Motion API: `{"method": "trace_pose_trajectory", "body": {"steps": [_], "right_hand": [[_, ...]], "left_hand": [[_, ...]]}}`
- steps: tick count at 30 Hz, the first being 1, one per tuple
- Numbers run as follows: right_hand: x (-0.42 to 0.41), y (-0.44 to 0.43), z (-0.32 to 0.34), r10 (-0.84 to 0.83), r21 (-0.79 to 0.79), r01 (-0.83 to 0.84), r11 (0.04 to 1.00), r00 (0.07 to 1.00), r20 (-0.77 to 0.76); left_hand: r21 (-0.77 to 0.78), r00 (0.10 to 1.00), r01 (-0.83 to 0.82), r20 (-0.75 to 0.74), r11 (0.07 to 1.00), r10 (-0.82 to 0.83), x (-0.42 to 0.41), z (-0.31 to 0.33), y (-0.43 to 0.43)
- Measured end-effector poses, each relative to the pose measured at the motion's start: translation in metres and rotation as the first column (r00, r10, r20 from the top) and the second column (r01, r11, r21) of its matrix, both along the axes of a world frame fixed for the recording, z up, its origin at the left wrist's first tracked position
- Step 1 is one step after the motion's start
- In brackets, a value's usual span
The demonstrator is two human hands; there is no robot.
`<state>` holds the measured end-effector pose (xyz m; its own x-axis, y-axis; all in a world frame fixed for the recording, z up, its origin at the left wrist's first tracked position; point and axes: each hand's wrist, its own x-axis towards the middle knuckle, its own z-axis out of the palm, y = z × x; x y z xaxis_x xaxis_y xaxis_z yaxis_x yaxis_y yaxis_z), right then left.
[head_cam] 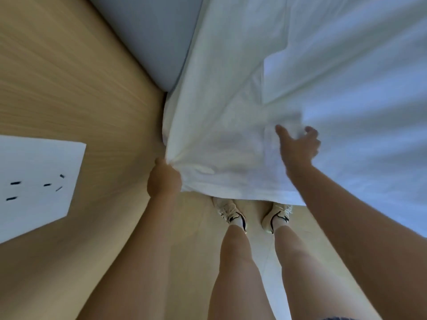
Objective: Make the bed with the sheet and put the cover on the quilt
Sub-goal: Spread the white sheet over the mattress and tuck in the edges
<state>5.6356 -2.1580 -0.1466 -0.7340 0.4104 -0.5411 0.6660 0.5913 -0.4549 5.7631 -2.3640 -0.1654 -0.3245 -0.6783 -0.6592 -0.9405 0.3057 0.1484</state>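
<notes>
Sheet (254, 65) covers the bed across the upper right of the frame. Its near edge hangs at centre, above the shoes (231, 213). Grey-blue mattress (152, 42) is bare at upper centre. Left hand (164, 179), centre left, clenches 1 sheet corner in a fist. Right hand (298, 146), centre right, lies spread on the cloth and grasps nothing we can see. Our judgement: take the edge with the right hand too, pull evenly with 2 hands, then cover the bare mattress before tucking.

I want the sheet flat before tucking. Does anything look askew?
Yes. The sheet lies crooked and creased: one flap is folded back on itself, and the left hand grips a bunched edge. The grey-blue surface beside it is uncovered.
</notes>
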Motion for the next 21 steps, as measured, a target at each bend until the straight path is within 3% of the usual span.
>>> {"method": "trace_pose_trajectory", "body": {"steps": [2,5,7,9,10,14,16,19,21], "right_hand": [[-0.004,-0.005,-0.003,0.122,-0.029,-0.12,0.992,0.99,0.074],[0.011,-0.051,-0.013,0.361,-0.323,-0.331,0.887,0.932,0.035],[0.027,-0.092,-0.015,0.645,-0.278,-0.613,0.74,0.763,0.034],[0.048,-0.131,-0.013,0.857,-0.315,-0.812,0.491,0.515,0.011],[0.058,-0.144,-0.008,0.907,-0.346,-0.849,0.399,0.421,0.013],[0.093,-0.146,0.005,0.991,-0.431,-0.897,0.094,0.124,-0.041],[0.107,-0.123,0.001,0.997,-0.443,-0.893,0.072,0.074,0.012],[0.123,-0.057,-0.012,0.962,-0.443,-0.879,0.175,0.057,0.266],[0.128,0.001,-0.018,0.913,-0.446,-0.856,0.26,0.068,0.403]], "left_hand": [[-0.029,0.994,-0.1,-0.034,0.995,0.099,0.001,-0.005,0.002],[-0.02,0.96,-0.041,-0.277,0.999,0.034,-0.013,0.004,0.01],[0.151,0.905,-0.02,-0.418,0.988,0.083,-0.033,0.017,0.015],[0.274,0.912,-0.026,-0.387,0.962,0.135,-0.054,0.024,0.001],[0.26,0.941,0.013,-0.329,0.966,0.076,-0.061,0.027,-0.012],[-0.143,0.965,0.248,-0.048,0.958,-0.257,-0.048,0.025,-0.048],[-0.222,0.921,0.39,0.083,0.894,-0.381,-0.023,0.01,-0.036],[-0.063,0.766,0.566,0.409,0.822,-0.496,0.022,-0.021,-0.024],[0.018,0.711,0.562,0.501,0.827,-0.494,0.045,-0.031,-0.019]]}}
